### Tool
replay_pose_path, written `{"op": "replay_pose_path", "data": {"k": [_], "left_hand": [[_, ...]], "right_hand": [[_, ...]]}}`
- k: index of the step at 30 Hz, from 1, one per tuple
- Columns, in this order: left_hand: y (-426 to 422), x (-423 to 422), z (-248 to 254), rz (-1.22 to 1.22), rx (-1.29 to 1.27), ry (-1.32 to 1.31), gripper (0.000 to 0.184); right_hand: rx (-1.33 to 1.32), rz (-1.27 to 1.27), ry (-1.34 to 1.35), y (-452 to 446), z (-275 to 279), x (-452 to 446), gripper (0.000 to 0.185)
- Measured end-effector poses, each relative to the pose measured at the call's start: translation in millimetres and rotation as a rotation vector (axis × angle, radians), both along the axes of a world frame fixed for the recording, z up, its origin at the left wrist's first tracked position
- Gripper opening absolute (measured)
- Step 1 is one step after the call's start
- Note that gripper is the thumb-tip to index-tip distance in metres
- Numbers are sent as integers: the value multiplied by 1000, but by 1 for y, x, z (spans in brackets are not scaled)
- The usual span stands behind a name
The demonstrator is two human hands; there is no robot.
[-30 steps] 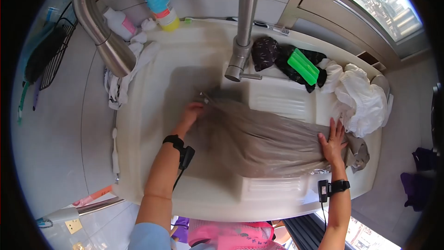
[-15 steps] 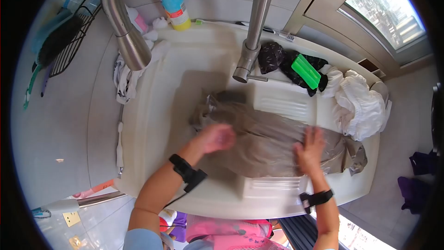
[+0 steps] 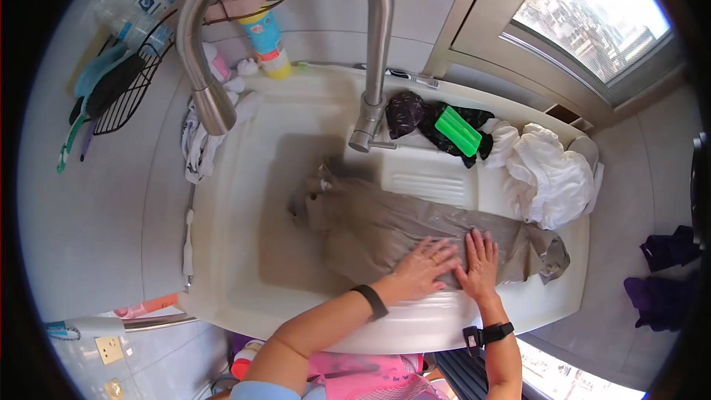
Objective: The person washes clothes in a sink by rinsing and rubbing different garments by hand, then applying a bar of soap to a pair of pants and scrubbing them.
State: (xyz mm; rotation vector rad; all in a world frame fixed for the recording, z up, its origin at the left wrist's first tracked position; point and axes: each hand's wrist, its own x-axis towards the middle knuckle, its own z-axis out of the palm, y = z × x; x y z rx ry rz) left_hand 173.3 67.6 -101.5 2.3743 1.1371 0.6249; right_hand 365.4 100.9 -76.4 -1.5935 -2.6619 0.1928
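Wet grey-brown cloth (image 3: pixel 385 215) stretches from the basin across the ribbed washboard part of the white sink (image 3: pixel 252 252). My left hand (image 3: pixel 426 268) lies on the cloth near its front edge, palm down with fingers spread. Just to its right, my right hand (image 3: pixel 480 263) rests flat on the same cloth, fingers pointing away from me. The two hands are close together. At its left end the cloth is bunched up in the basin, and its right end is crumpled on the sink's right side.
A tall metal faucet (image 3: pixel 370 44) arches over the basin. Along the back rim are a green soap bar (image 3: pixel 458 132) on black cloth, white cloth (image 3: pixel 552 178) and a blue-yellow bottle (image 3: pixel 265 44). A wire rack (image 3: pixel 137 92) hangs at the left.
My left hand has moved right, from the basin end of the cloth onto its middle. My right hand has shifted left along the cloth. The cloth's left end has come up and bunched. The view has shifted.
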Motion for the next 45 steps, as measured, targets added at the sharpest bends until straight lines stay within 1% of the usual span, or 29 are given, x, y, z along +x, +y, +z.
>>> {"op": "replay_pose_path", "data": {"k": [1,2,3,6,7,8,9,10,11,13,14,16,17,18,19,21,22,24,26,28,29,31,33,34,35,37,40,43,45], "left_hand": [[3,-15,6,26,-22,50,64],[4,-30,6,49,-36,65,66],[3,-46,5,73,-54,82,68],[-4,-97,11,167,-118,206,70],[-11,-116,3,239,-313,84,69],[-19,-139,-17,309,-505,-41,69],[-36,-168,-83,445,-577,-235,56],[-37,-205,-90,444,-1038,167,29],[-65,-260,-164,313,-866,403,16],[-55,-284,-100,238,-877,476,17],[-53,-302,-97,198,-1089,644,17],[-61,-327,-154,505,-1230,601,17],[-65,-333,-173,662,-1290,579,16],[-74,-330,-167,731,-1438,-55,17],[-82,-321,-150,754,-1502,-711,19],[-55,-256,-65,283,-1744,-1398,26],[-35,-228,-101,377,-2044,-1158,33],[-4,-163,-29,81,-2094,-1294,32],[15,-120,4,-116,-1900,-1426,33],[31,-110,-3,2,-1648,-1515,34],[39,-110,-5,62,-1520,-1553,34],[46,-150,-10,261,-1515,-1585,35],[34,-195,-45,520,-1441,-1262,36],[18,-218,-54,654,-1486,-1045,33],[1,-240,-62,782,-1514,-821,32],[-33,-279,-95,849,-1560,-501,27],[-57,-304,-154,798,-1433,129,21],[-81,-322,-169,580,-1401,-380,24],[-65,-268,-76,386,-1740,-1207,28]], "right_hand": [[44,-41,28,2,-3,8,59],[85,-84,56,0,-6,13,59],[57,-143,100,1,-2,15,58],[71,-151,100,2,-5,19,59],[76,-149,99,2,-5,20,58],[83,-148,99,2,-6,20,58],[90,-149,98,2,-6,20,58],[88,-148,104,3,-5,20,58],[85,-148,110,3,-3,20,58],[81,-161,118,2,-5,18,58],[79,-160,114,2,-6,19,58],[77,-157,102,4,-6,20,58],[77,-158,99,4,-6,19,58],[77,-164,97,3,-6,18,58],[81,-178,103,2,-7,17,57],[87,-200,113,2,-6,12,56],[87,-165,129,2,-7,4,55],[89,-91,162,0,-8,-27,54],[-57,68,231,-3,-5,-70,59],[-259,242,276,-9,-6,-106,55],[-239,294,296,-12,-5,-113,54],[-203,396,339,-18,-5,-121,52],[-181,431,297,-14,-3,-100,52],[-174,451,275,-11,-1,-85,52],[-165,380,240,-9,1,-71,52],[-144,232,170,-6,6,-41,53],[-84,60,88,-5,6,-8,55],[1,-5,28,-6,-1,-2,55],[53,-28,22,-8,-2,-13,56]]}}
